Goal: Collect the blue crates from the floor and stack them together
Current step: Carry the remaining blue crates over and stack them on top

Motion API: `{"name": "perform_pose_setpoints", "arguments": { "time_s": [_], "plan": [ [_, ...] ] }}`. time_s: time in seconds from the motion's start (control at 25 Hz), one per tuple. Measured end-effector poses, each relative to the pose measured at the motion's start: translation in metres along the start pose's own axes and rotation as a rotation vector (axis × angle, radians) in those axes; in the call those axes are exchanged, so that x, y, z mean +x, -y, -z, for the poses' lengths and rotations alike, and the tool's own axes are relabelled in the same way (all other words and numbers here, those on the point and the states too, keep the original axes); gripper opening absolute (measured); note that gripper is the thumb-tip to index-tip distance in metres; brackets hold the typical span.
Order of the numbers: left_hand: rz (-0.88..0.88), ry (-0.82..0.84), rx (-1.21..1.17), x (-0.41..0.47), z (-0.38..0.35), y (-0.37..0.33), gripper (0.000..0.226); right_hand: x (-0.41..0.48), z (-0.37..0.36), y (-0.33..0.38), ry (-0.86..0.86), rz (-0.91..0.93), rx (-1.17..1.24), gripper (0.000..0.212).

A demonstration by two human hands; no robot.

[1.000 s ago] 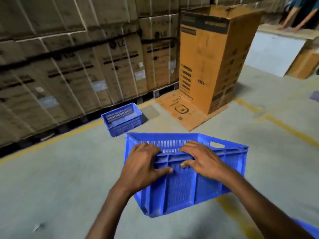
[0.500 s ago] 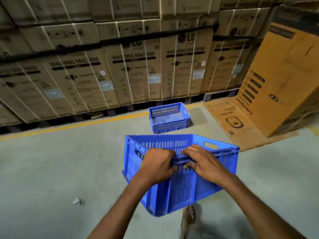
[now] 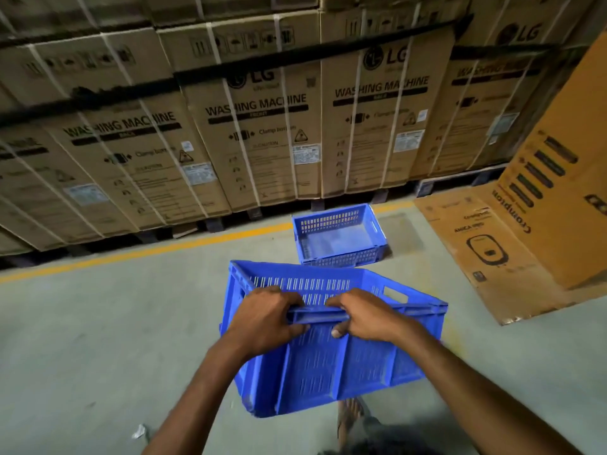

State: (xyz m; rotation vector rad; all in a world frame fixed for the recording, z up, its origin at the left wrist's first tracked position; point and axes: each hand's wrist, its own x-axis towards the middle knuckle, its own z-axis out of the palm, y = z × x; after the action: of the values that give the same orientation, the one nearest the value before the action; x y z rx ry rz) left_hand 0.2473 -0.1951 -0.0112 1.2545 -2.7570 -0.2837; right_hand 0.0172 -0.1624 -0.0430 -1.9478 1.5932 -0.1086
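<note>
Head view: both hands grip the near rim of the carried blue crate (image 3: 331, 366), left hand (image 3: 266, 318) and right hand (image 3: 368, 318) side by side, fingers curled over the edge, thumbs on the outer wall, as before. The second blue crate (image 3: 340, 236) on the floor now sits just beyond the carried crate's far rim, closer than half a second ago. Behind that floor crate the washing machine boxes (image 3: 262, 133) loom larger; the flattened cardboard (image 3: 486, 251) lies to its right, the yellow line (image 3: 147, 252) to its left.
</note>
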Motion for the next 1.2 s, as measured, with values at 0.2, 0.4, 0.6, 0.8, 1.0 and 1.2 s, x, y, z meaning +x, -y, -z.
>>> {"name": "perform_pose_setpoints", "arguments": {
  "time_s": [0.2, 0.4, 0.6, 0.8, 1.0, 1.2],
  "plan": [
    [0.083, 0.068, 0.086, 0.08, -0.034, 0.079, 0.044, 0.107, 0.012, -0.025, -0.063, 0.0, -0.145, 0.045],
    [0.062, -0.089, -0.06, 0.176, -0.099, 0.153, 0.023, 0.227, 0.014, -0.064, -0.125, -0.051, -0.235, 0.034],
    [0.039, -0.185, -0.361, 0.278, -0.149, 0.205, 0.049, 0.337, 0.019, -0.125, -0.093, -0.053, -0.284, 0.045],
    [0.832, -0.257, -1.346, 0.375, -0.235, 0.247, 0.076, 0.42, 0.006, -0.221, -0.195, -0.03, -0.418, 0.029],
    [0.744, -0.225, -1.455, 0.438, -0.356, 0.277, 0.05, 0.489, -0.049, -0.303, -0.324, 0.019, -0.573, 0.04],
    [0.648, -0.385, -1.598, 0.45, -0.49, 0.307, 0.056, 0.542, -0.135, -0.368, -0.44, 0.091, -0.7, 0.047]
  ]
}}
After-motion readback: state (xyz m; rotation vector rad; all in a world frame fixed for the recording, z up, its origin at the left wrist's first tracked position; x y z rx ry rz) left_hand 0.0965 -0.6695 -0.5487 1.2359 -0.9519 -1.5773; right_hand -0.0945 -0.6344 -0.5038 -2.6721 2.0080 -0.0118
